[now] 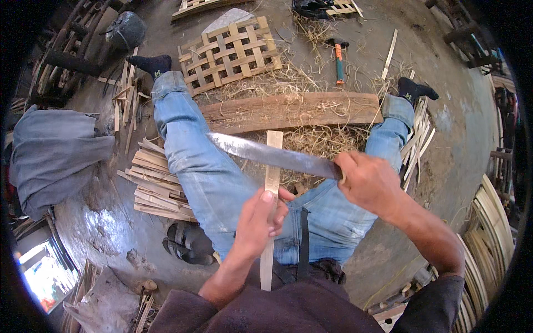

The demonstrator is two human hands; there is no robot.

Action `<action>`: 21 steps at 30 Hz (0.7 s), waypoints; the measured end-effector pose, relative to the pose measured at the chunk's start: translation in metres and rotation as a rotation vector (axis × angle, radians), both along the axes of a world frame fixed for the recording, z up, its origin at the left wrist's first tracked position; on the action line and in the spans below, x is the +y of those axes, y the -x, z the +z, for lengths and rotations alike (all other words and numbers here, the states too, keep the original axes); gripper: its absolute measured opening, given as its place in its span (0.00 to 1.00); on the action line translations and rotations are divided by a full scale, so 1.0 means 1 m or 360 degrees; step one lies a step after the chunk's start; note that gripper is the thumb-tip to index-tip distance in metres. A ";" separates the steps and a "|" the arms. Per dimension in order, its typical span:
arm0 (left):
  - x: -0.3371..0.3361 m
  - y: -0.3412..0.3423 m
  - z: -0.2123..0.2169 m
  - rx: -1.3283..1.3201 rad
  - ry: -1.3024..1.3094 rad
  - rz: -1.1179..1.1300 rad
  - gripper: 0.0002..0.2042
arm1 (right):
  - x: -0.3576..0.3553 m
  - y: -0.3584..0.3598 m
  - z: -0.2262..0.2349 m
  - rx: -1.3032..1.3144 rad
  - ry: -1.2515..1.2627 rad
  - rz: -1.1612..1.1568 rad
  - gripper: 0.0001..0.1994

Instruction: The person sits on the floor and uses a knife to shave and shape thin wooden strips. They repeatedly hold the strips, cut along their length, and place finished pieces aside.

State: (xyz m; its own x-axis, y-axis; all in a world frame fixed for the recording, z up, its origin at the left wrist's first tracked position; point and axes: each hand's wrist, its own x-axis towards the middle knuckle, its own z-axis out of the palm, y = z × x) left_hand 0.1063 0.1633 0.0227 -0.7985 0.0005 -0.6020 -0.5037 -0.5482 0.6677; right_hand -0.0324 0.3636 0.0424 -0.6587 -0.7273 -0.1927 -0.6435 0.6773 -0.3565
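My left hand [261, 219] is closed round a flat, pale bamboo strip [272, 180], thumb on top, held lengthwise in front of my body. In my right hand [366, 180] is the handle of a large knife [266, 154], its grip mostly hidden by the fingers. The long steel blade points left and crosses the upper part of the strip; it appears to touch it. Beyond the blade, a brown wooden plank [294, 111] lies across the space between my lower legs, with curly shavings [327, 139] around it.
Split strips [158, 183] are piled beside my left leg, more [419, 139] by my right foot. A woven slat panel [230, 55] and a hammer [339, 64] lie beyond the plank. Sandals [186, 244] and grey cloth [58, 150] are at left, bundled strips [488, 238] at right.
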 end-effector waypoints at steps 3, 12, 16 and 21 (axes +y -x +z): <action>-0.001 -0.002 0.001 0.0000 0.0005 0.0029 0.20 | -0.009 0.005 -0.003 0.0126 0.0079 -0.0083 0.09; 0.006 -0.003 0.004 -0.0019 -0.0046 0.0043 0.20 | -0.058 -0.081 0.088 0.0429 -0.0173 0.0329 0.07; 0.006 -0.007 -0.004 -0.0022 -0.0014 0.0110 0.20 | -0.035 -0.023 0.025 0.0212 -0.0113 0.0082 0.09; -0.001 -0.001 0.001 -0.0026 -0.0060 0.0075 0.20 | -0.013 -0.022 0.016 0.0142 -0.0168 0.0257 0.08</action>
